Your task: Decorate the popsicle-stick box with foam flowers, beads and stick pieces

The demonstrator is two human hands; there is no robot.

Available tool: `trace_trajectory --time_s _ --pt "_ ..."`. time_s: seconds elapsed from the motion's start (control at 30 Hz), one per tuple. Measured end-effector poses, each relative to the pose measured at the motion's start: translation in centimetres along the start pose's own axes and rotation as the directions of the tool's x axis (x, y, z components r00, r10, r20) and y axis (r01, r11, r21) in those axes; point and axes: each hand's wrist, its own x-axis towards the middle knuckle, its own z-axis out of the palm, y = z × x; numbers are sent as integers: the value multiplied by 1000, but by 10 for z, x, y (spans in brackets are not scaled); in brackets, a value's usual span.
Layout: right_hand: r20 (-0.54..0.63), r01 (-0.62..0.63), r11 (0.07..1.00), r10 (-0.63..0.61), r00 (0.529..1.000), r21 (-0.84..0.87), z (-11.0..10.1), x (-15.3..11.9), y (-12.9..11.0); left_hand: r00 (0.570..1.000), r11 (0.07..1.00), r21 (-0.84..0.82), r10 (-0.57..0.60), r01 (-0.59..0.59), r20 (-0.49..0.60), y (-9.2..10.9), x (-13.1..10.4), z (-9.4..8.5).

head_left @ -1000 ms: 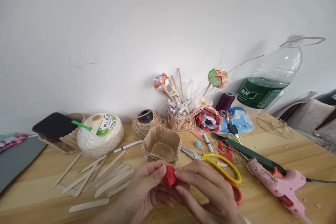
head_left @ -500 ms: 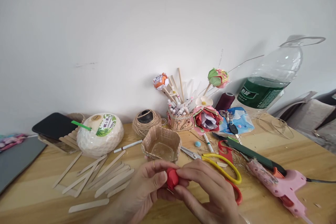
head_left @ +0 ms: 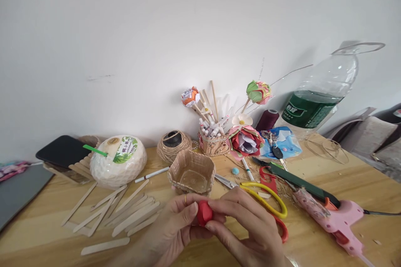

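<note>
Red piece [head_left: 204,213]: sides and underside hidden by fingers of left hand [head_left: 180,223] and right hand [head_left: 250,225]; folds too soft to tell. Both forearms cut off at 6 o'clock. Red scissor handle [head_left: 284,231], 5 o'clock, partly behind right hand. Glue gun's cord [head_left: 380,212], 4 o'clock, cut off by right edge. Bag [head_left: 371,137], 3 o'clock, cut off too. Bottle label's [head_left: 308,110] small print unreadable.

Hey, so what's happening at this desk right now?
The left hand and right hand pinch a small red piece between their fingertips. Just beyond them sits an open woven box. Wooden sticks lie spread to the left; scissors and a pink glue gun rest to the right.
</note>
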Motion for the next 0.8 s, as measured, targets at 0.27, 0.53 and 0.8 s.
trace_trajectory --time_s 0.27,0.53,0.8 --pt "-22 -16 999 17 1000 40 0 0 1 998 1000 -13 -25 26 58 0 -1 1" --pt "-10 11 999 -10 1000 36 2 -3 2 999 997 -59 -44 43 -28 0 -2 4" --pt "-32 20 1000 -20 999 -7 4 -4 2 999 997 -78 -24 21 -28 0 -3 2"
